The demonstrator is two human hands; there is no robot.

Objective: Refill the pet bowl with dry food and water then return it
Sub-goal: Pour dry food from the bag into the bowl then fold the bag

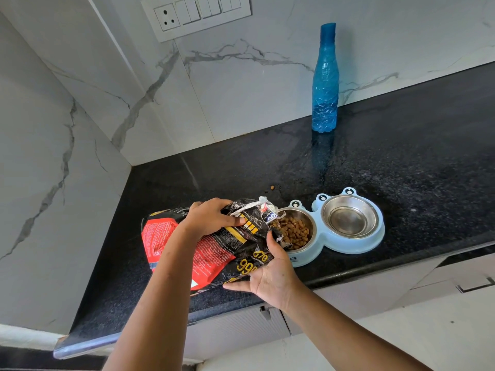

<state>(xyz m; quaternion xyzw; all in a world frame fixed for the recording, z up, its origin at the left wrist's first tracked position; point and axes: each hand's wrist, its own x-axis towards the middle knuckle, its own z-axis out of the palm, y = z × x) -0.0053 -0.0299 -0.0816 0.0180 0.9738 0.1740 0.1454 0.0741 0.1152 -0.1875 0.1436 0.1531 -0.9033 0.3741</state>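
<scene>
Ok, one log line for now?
left hand: grips food bag; right hand: holds it; bag mouth: at kibble bowl; other bowl: looks empty; bottle: upright

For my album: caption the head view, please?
Left hand and right hand tip a food bag over the pet bowl.

The bag (219, 253) is black with a red panel and yellow print. The pet bowl (319, 231) is pale blue with steel insets, and the kibble (293, 231) is brown. The bottle (324, 84) is translucent blue and crinkle-patterned. The desk (401, 162) is speckled black. The wall (241, 103) is white with grey veins, seemingly marble.
</scene>
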